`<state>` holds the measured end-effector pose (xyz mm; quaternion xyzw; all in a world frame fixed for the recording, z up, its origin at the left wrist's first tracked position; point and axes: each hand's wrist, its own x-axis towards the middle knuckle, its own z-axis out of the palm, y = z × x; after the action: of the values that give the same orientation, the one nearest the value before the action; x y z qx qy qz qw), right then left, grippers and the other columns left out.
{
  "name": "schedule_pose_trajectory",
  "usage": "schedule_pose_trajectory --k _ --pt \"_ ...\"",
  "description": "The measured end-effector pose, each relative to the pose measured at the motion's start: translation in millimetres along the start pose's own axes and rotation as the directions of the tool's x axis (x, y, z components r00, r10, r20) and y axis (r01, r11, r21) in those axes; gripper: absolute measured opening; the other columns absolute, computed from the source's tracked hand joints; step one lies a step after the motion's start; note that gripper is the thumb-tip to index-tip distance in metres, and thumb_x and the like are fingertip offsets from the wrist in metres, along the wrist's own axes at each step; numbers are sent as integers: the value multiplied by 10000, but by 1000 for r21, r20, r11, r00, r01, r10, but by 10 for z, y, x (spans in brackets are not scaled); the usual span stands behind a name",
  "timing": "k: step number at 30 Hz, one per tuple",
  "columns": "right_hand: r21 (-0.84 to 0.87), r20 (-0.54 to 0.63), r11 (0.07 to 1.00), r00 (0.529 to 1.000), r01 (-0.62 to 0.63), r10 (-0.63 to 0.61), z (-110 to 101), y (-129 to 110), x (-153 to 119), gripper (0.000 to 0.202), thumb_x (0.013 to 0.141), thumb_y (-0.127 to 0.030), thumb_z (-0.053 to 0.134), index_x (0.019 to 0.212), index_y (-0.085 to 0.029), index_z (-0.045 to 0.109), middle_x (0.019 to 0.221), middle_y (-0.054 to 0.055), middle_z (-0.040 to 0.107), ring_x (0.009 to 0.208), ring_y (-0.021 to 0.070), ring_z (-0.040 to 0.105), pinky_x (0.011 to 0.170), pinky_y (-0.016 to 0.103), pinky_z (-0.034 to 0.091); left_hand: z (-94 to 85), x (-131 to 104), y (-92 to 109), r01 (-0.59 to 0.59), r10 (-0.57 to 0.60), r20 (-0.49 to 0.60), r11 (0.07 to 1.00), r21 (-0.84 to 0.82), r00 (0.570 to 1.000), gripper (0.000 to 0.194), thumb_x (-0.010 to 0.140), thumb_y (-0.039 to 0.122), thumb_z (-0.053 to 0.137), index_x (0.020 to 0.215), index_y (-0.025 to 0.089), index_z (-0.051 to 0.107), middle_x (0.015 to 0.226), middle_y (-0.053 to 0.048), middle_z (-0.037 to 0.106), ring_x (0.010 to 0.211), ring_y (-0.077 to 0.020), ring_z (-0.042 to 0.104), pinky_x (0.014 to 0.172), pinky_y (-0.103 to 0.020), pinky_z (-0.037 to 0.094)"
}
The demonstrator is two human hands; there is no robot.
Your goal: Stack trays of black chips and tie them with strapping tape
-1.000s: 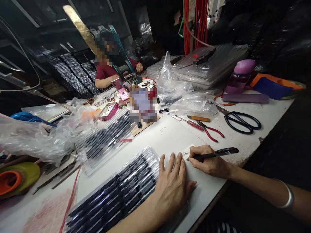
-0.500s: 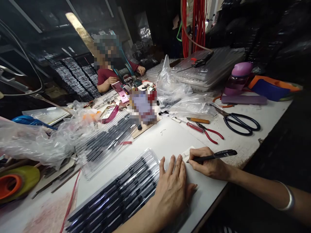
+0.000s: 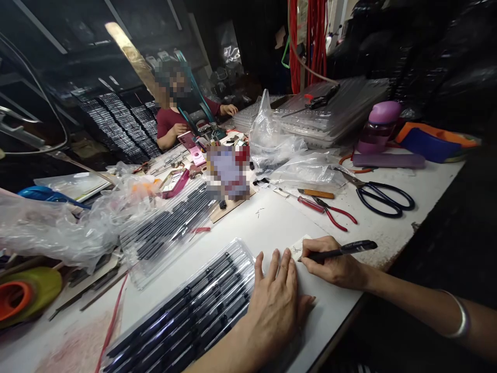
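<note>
In my right hand (image 3: 334,263) is a black pen (image 3: 345,249), its tip down on a small slip of paper (image 3: 298,248) that bears handwritten marks. Part of the slip is hidden by my fingers. My left hand (image 3: 274,295) lies flat with fingers spread, its fingertips at the slip's left edge. Under and beside that hand, a clear plastic tray (image 3: 237,247) holds several long dark strips (image 3: 194,305). Farther left, a second clear tray (image 3: 143,277) has more dark strips in it.
Past the slip lie red-handled pliers (image 3: 337,215), a red screwdriver (image 3: 310,203) and large scissors (image 3: 384,199). Clear plastic bags (image 3: 279,140) and stacked clear trays (image 3: 334,114) stand behind, near a purple bottle (image 3: 380,127). A co-worker in a maroon top (image 3: 167,122) sits across the table.
My hands, the pen and the slip stay in almost the same place. The co-worker's hand on the far side has shifted slightly to the right.
</note>
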<state>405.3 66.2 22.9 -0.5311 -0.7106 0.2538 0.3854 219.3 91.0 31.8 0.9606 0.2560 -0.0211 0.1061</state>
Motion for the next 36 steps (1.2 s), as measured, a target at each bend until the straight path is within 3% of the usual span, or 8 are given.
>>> schedule_pose_trajectory --k 36 --pt "-12 -5 1000 1000 12 -12 3 3 -7 167 756 -133 458 612 -190 393 546 -44 409 502 92 378 506 220 311 45 4 -17 -2 3 -28 1000 31 1000 669 918 541 184 1370 80 357 1447 -155 303 1332 -345 269 1061 -602 202"
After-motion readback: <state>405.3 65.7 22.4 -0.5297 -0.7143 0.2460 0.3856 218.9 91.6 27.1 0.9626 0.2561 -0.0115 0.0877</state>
